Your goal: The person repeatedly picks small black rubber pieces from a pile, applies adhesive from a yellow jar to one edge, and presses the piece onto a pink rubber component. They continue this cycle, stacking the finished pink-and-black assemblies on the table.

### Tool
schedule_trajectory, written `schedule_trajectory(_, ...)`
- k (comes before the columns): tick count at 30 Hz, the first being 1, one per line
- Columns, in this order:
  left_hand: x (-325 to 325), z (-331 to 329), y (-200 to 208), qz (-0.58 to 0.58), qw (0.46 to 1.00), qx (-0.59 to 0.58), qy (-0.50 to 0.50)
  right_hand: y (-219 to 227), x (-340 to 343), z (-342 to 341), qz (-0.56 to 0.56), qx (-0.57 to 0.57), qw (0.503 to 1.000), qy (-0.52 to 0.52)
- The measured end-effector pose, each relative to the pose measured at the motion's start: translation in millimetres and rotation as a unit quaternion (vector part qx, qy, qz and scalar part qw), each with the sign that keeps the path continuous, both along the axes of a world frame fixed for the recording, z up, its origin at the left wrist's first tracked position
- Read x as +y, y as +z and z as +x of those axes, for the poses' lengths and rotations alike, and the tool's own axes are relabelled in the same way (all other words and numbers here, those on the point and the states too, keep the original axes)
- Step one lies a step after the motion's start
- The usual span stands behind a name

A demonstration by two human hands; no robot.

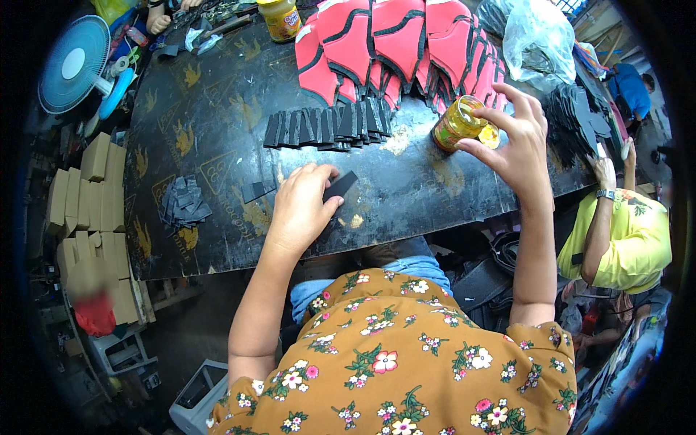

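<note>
My left hand (301,206) rests low over the near part of the dark table, its thumb and fingers closed on a small black strip (342,185). Above the right side of the table hovers my right hand (516,134), thumb and forefinger apart in a curve beside an open glass jar (451,127) with yellow stuff on it. The jar leans a little or looks tilted by the lens. Behind those fingers shows a round yellow-smeared piece (489,135). A row of overlapping black strips (326,127) lies beyond my left hand, and small dark pieces (257,190) lie just left of it.
Pink, black-edged cut pieces (395,36) are stacked at the far side, near a yellow jar (279,18). A pile of dark scraps (185,203) lies left. Black pieces (576,119) and a plastic bag (536,40) sit right, near a person in yellow (623,239). A fan (72,64) stands left.
</note>
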State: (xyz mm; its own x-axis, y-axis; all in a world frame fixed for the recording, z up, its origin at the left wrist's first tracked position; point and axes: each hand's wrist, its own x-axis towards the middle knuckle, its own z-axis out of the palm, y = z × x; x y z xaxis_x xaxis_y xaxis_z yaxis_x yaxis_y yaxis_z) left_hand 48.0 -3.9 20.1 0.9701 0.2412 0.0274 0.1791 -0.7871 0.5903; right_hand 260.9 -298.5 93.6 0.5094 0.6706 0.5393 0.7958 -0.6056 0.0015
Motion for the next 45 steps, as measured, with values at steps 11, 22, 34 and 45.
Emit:
schedule_trajectory(11,-3,0,-9,-0.471,0.879,-0.062,0.037,-2,6,15,0.1,0.004,0.995,0.024)
schedule_trajectory(22,-23,22,1,-0.596,0.798,-0.079,0.044,-7,3,-64,0.196,0.424,0.872,0.146)
schedule_trajectory(34,-28,19,9,-0.62,0.782,-0.065,0.028,-47,71,-69,0.154,0.251,0.931,0.218)
schedule_trajectory(45,-28,24,6,-0.623,0.779,-0.06,0.036,-47,56,-70,0.079,0.047,0.973,0.213)
